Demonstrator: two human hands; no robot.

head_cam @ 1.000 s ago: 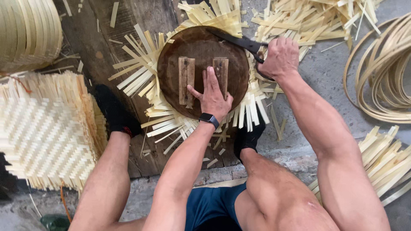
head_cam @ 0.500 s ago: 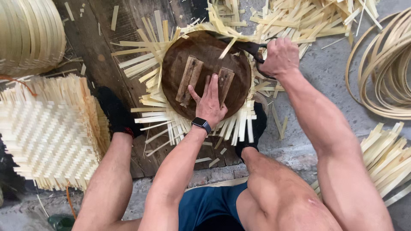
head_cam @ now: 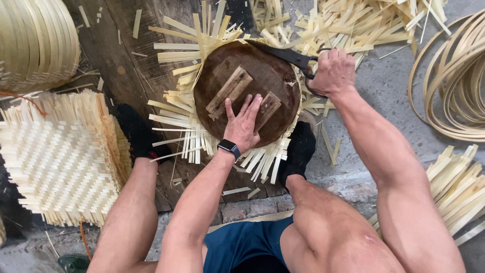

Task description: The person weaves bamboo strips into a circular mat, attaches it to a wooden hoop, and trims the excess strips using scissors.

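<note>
the left hand presses flat, fingers spread, on the round wooden disc. the right hand is clenched around dark shears at the disc's rim, over woven bamboo strips.

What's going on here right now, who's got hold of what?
A person sits over a round dark wooden disc that lies on a woven mat of pale bamboo strips, whose ends stick out all round it. The left hand presses flat on the disc beside two wooden battens. The right hand grips large dark metal shears at the disc's far edge. A stack of finished woven mats lies at the left.
</note>
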